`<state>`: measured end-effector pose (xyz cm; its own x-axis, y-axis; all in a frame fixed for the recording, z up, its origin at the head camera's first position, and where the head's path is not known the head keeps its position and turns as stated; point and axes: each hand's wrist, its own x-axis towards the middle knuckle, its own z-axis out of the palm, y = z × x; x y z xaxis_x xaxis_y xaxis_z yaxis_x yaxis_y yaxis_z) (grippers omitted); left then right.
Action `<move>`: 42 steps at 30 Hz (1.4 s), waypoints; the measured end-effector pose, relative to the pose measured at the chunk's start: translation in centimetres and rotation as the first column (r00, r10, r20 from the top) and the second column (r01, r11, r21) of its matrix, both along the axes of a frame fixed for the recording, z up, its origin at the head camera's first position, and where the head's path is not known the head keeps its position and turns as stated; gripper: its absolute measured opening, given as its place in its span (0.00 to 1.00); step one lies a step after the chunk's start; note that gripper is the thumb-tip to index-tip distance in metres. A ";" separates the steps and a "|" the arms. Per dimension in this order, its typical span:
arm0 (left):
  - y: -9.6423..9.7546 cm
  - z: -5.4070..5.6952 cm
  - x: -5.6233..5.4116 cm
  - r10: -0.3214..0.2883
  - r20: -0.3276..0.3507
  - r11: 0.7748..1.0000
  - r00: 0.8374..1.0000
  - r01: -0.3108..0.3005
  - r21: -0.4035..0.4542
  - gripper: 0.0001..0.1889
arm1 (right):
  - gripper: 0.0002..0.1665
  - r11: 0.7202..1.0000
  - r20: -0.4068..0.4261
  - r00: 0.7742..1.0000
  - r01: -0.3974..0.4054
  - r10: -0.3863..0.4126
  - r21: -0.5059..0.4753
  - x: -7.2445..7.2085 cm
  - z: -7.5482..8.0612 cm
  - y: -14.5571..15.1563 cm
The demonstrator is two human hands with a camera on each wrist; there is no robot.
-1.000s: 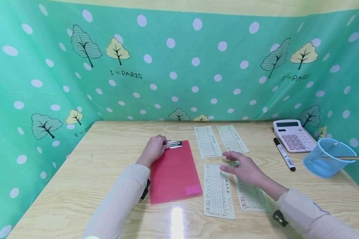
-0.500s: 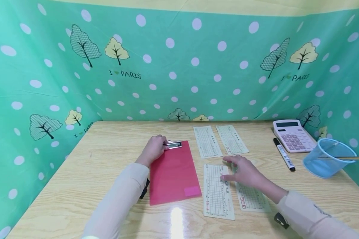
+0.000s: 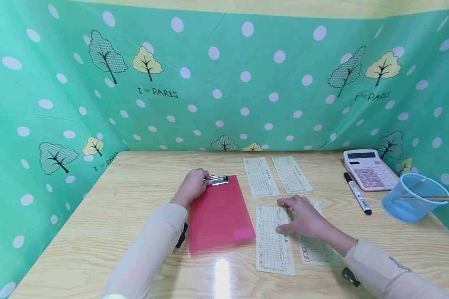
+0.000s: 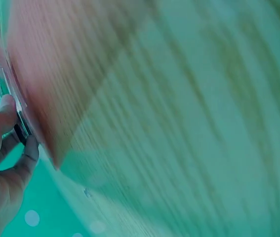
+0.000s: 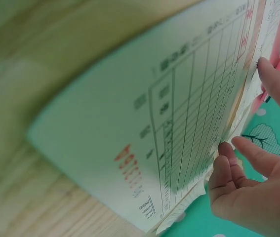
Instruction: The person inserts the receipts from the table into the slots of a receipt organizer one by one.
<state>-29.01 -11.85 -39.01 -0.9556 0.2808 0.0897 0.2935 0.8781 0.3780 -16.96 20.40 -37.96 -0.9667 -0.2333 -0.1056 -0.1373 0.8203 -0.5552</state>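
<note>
My left hand pinches the metal clip of a red clipboard at its top left; the board's near edge is blurred. In the left wrist view, thumb and fingers of the left hand grip the clip from both sides. My right hand lies over two printed paper slips, its thumb on the near-left slip and its index finger at that slip's upper edge. Part of the near-right slip is hidden under it. In the right wrist view the right hand has loosely bent fingers.
Two more slips lie farther back, a left one and a right one. To the right are a marker, a pink calculator and a tilted blue mesh cup with a thin stick. A green dotted curtain encloses the table.
My right hand has shifted slightly toward me, its thumb now lower on the near-left slip. The clipboard's near edge has become blurred and moved slightly; the left hand keeps its grip on the clip.
</note>
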 end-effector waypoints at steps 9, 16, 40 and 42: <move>-0.2 0.0 0.0 0.014 0.015 0.999 1.000 -0.014 0.040 0.06 | 0.52 1.000 -0.009 1.000 -0.005 0.005 -0.007 -0.1 -0.1 0.1; -0.4 -0.1 -0.1 0.002 -0.003 0.998 1.000 -0.002 0.059 0.06 | 0.49 0.999 -0.023 1.000 -0.001 0.002 0.048 -0.1 0.0 0.1; -0.4 -0.4 -0.5 -0.002 0.066 0.998 0.998 -0.002 0.059 0.13 | 0.47 0.997 -0.020 1.000 -0.010 0.012 0.072 -0.2 -0.1 0.0; -0.4 -0.5 -0.6 0.001 0.060 0.997 0.998 -0.005 0.075 0.12 | 0.47 0.997 -0.022 1.000 -0.011 0.013 0.073 -0.2 -0.1 0.0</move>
